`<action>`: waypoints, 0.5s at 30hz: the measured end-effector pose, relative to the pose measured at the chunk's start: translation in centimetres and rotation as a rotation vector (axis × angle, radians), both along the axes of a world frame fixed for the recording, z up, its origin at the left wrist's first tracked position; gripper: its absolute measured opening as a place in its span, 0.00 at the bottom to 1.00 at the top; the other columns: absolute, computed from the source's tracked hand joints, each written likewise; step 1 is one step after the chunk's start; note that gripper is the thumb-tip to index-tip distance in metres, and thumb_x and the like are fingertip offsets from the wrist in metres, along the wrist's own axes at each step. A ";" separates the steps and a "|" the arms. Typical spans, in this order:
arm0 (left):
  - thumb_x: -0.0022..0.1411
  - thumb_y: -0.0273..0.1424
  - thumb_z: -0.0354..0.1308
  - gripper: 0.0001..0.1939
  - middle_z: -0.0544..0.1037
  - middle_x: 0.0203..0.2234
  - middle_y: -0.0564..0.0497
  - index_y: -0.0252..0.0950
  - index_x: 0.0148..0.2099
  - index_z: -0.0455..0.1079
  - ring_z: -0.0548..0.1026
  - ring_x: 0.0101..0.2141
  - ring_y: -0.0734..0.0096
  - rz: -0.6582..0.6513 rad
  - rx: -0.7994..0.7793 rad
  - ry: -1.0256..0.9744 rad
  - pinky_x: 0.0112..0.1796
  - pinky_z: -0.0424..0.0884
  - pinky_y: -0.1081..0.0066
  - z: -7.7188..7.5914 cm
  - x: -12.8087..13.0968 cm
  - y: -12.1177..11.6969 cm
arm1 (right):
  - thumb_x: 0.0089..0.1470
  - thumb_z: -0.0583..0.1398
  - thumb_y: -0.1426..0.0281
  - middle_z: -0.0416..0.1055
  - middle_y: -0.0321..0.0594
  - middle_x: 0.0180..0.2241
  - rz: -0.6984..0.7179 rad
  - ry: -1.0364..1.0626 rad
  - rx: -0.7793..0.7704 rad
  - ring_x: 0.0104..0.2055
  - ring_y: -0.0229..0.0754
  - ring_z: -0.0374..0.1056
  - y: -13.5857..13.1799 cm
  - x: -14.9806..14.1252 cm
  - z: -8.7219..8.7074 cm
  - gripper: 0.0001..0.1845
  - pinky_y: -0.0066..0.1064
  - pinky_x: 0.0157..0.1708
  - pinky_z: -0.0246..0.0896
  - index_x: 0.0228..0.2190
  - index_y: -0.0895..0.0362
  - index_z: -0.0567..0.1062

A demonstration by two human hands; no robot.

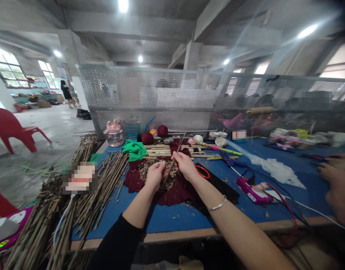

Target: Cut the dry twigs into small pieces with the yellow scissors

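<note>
A thin brown twig (182,141) runs slantwise between my two hands above the table. My right hand (185,165) pinches its upper part. Lower down, my left hand (155,174) has its fingers closed at the twig; the exact grip is too small to make out. Beneath both hands, a dark red cloth (135,178) bears a heap of dry plant scraps (146,167). Long bundled brown sticks (112,172) lie to the left of the cloth. Beyond it are paler sticks (158,150) and a bunched green cloth (134,149).
A blue and dark glue gun (228,159) and a magenta power strip (252,192) with cords are on the right. Another person's hand (337,172) is at the right edge. Dark red yarn balls (147,138) sit before the perforated metal screen (161,86). A red chair (13,131) stands left.
</note>
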State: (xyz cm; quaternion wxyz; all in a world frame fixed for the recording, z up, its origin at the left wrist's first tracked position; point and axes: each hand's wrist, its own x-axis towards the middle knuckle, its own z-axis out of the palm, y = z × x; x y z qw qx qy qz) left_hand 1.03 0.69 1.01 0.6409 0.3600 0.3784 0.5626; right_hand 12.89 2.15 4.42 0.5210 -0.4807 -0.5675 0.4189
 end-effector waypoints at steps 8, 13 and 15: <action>0.51 0.36 0.56 0.11 0.73 0.24 0.52 0.33 0.29 0.62 0.68 0.20 0.82 0.143 0.074 0.016 0.17 0.61 0.84 -0.1 0.0 0.5 | 0.45 0.56 0.52 0.62 0.29 0.17 -0.210 0.452 -0.095 0.13 0.29 0.55 -0.1 2.0 -0.6 0.19 0.20 0.11 0.53 0.22 0.56 0.61; 0.52 0.31 0.54 0.07 0.74 0.29 0.49 0.32 0.30 0.61 0.66 0.17 0.85 0.137 0.025 -0.003 0.15 0.60 0.84 0.1 0.0 0.5 | 0.46 0.55 0.53 0.59 0.28 0.13 -0.029 0.262 -0.215 0.11 0.27 0.49 -1.4 2.5 -1.4 0.19 0.19 0.08 0.44 0.22 0.56 0.61; 0.52 0.29 0.53 0.05 0.73 0.24 0.50 0.32 0.29 0.62 0.63 0.15 0.86 0.103 -0.016 0.022 0.15 0.59 0.84 0.2 0.0 0.3 | 0.47 0.55 0.53 0.57 0.27 0.12 0.192 0.109 -0.261 0.10 0.27 0.47 -2.5 1.9 -1.8 0.19 0.19 0.07 0.41 0.22 0.56 0.62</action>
